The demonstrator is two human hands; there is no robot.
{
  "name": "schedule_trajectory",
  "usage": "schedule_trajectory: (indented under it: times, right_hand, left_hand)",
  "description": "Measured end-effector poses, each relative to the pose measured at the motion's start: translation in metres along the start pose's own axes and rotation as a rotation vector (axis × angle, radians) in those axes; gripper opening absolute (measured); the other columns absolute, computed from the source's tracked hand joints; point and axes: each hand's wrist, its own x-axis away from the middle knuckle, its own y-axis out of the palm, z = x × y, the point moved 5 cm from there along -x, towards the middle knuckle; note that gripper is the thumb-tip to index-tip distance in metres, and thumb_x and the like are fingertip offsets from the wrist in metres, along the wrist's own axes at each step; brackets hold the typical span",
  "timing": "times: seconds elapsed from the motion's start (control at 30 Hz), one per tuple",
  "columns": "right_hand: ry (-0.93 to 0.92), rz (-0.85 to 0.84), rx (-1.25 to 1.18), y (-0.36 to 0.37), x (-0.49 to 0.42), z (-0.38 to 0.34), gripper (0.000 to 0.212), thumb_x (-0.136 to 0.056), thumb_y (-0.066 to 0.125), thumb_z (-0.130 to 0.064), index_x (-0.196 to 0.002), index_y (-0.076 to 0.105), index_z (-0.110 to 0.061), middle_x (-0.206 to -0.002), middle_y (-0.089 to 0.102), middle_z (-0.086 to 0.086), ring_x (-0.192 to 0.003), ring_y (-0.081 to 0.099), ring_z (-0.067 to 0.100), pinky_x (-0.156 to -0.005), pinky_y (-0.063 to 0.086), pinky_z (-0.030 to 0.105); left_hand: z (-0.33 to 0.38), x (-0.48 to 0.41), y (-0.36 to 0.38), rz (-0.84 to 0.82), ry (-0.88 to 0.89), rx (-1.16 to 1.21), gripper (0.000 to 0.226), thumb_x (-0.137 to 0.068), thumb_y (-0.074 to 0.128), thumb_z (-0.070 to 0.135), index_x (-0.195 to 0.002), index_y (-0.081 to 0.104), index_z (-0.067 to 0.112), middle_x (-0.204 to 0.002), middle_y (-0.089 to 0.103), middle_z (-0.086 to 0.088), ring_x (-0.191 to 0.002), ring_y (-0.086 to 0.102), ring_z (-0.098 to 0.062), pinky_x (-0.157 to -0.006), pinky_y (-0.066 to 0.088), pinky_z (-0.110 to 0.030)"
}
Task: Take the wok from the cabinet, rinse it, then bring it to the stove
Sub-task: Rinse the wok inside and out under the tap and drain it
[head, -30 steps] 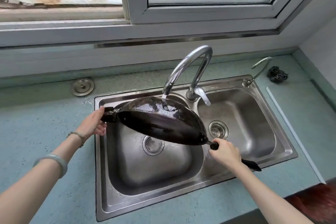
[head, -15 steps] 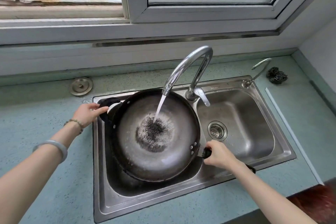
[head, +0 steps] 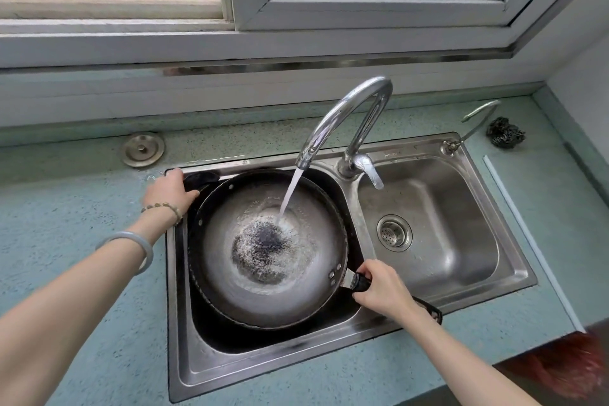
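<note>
As left hand (head: 168,193) and right hand (head: 382,287) grip wok (head: 263,293) in sink (head: 412,150), faucet (head: 329,120) overhead

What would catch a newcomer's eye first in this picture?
A dark round metal wok fills the left basin of the steel double sink, under water from the curved chrome tap. The left hand grips its small side handle, the right hand its long black handle.
</note>
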Motion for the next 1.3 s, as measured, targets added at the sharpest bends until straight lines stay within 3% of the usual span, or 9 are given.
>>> schedule_trajectory:
  times: [0.33,0.47,0.53,0.63,0.7,0.8,0.97,1.17,1.3]
  right_hand:
    - [-0.007,0.040,-0.006,0.007,-0.005,0.006,0.032,-0.058,0.069,-0.021,-0.081,0.047,-0.026,-0.084,0.049,-0.008,-0.078,0.049,0.012,-0.065,0.034,0.023]
    - [0.013,-0.098,0.006,0.006,-0.011,0.007,0.039,-0.060,0.077,-0.034,-0.088,0.051,-0.026,-0.088,0.052,-0.008,-0.084,0.052,0.013,-0.072,0.044,0.027]
    - [0.053,-0.156,-0.074,-0.005,-0.018,0.006,0.033,-0.063,0.077,-0.041,-0.086,0.058,-0.028,-0.081,0.056,-0.009,-0.076,0.054,0.011,-0.068,0.043,0.023]
    - [0.067,0.114,-0.319,-0.048,-0.033,-0.002,0.018,-0.077,0.071,-0.030,-0.091,0.065,-0.022,-0.082,0.063,-0.002,-0.074,0.057,0.013,-0.071,0.044,0.025]
    - [0.026,0.355,-0.343,-0.079,-0.039,-0.011,0.038,-0.082,0.064,-0.020,-0.119,0.055,-0.023,-0.094,0.056,0.001,-0.080,0.054,0.018,-0.077,0.044,0.031]
    - [-0.020,0.419,-0.168,-0.099,-0.045,-0.033,0.077,-0.084,0.057,-0.017,-0.147,0.015,-0.032,-0.109,0.043,0.002,-0.094,0.046,0.020,-0.085,0.042,0.033]
    - [0.072,0.301,0.141,-0.084,-0.056,-0.036,0.089,-0.084,0.059,-0.025,-0.149,-0.001,-0.031,-0.133,0.038,0.015,-0.110,0.045,0.035,-0.096,0.039,0.043]
    - [0.132,0.243,0.214,-0.074,-0.055,-0.029,0.097,-0.084,0.060,-0.030,-0.146,-0.015,-0.036,-0.138,0.033,0.021,-0.119,0.040,0.039,-0.100,0.033,0.048]
    - [0.196,0.190,0.239,-0.063,-0.055,-0.021,0.098,-0.085,0.058,-0.034,-0.143,-0.020,-0.040,-0.146,0.024,0.021,-0.133,0.028,0.036,-0.109,0.020,0.051]
  left_hand:
    - [0.007,0.008,-0.001,0.051,0.002,-0.216,0.048,-0.081,0.067,0.044,-0.109,0.059,0.006,-0.113,0.061,-0.015,-0.112,0.052,-0.034,-0.080,0.049,-0.043]
    - [0.004,0.010,0.003,0.041,0.050,-0.183,0.048,-0.084,0.064,0.042,-0.110,0.055,0.002,-0.113,0.058,-0.019,-0.107,0.056,-0.039,-0.080,0.049,-0.046]
    - [0.003,0.011,0.004,0.057,0.077,-0.181,0.047,-0.086,0.062,0.042,-0.107,0.053,0.001,-0.110,0.059,-0.021,-0.102,0.059,-0.040,-0.076,0.049,-0.045]
    - [0.002,0.015,0.005,0.081,0.083,-0.193,0.045,-0.087,0.059,0.043,-0.104,0.051,0.002,-0.107,0.061,-0.020,-0.096,0.060,-0.040,-0.069,0.046,-0.042]
    - [0.003,0.016,0.006,0.079,0.071,-0.193,0.044,-0.087,0.059,0.043,-0.103,0.051,0.003,-0.106,0.062,-0.019,-0.096,0.061,-0.040,-0.067,0.044,-0.040]
    - [0.003,0.015,0.007,0.064,0.045,-0.171,0.043,-0.086,0.060,0.044,-0.102,0.051,0.004,-0.105,0.062,-0.019,-0.095,0.061,-0.039,-0.069,0.047,-0.041]
    - [0.002,0.017,0.009,0.064,0.027,-0.167,0.043,-0.087,0.059,0.043,-0.103,0.050,0.005,-0.105,0.061,-0.018,-0.093,0.061,-0.039,-0.069,0.046,-0.041]
    - [0.003,0.014,0.010,0.041,-0.006,-0.155,0.044,-0.086,0.061,0.044,-0.103,0.050,0.006,-0.105,0.060,-0.017,-0.092,0.062,-0.038,-0.070,0.048,-0.042]
    - [0.002,0.013,0.012,0.044,-0.011,-0.140,0.045,-0.085,0.062,0.044,-0.103,0.050,0.004,-0.105,0.060,-0.018,-0.093,0.061,-0.040,-0.070,0.047,-0.043]
